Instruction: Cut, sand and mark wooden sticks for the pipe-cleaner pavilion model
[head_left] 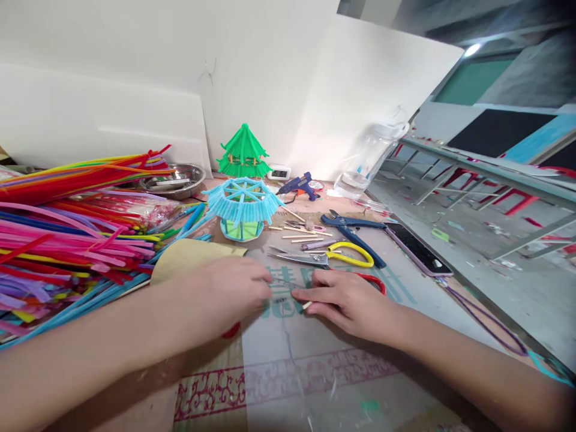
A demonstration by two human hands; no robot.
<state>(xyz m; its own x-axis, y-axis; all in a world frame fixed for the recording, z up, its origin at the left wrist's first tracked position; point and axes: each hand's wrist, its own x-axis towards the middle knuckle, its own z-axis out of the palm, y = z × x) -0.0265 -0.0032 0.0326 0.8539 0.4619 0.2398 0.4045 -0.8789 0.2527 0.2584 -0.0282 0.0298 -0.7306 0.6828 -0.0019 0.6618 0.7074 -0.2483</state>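
My right hand (346,303) is closed, with the pale end of a small wooden stick (307,305) showing between its fingertips. My left hand (236,291) faces it across a small gap, fingers curled; anything inside is hidden. A thin dark line runs between the fingertips, too fine to identify. Behind my right hand shows a red handle loop (378,283). Yellow-handled scissors (351,255) lie just beyond it. Farther back stands a pavilion model with a light blue fuzzy roof (244,201), near a green tiered roof (244,150).
Bundles of coloured pipe cleaners (81,240) fill the left side, near a metal bowl (175,180). A blue glue gun (300,186), blue-handled cutters (355,231), several loose sticks (306,237), a phone (418,249) and a clear water jug (366,159) lie or stand toward the back and right.
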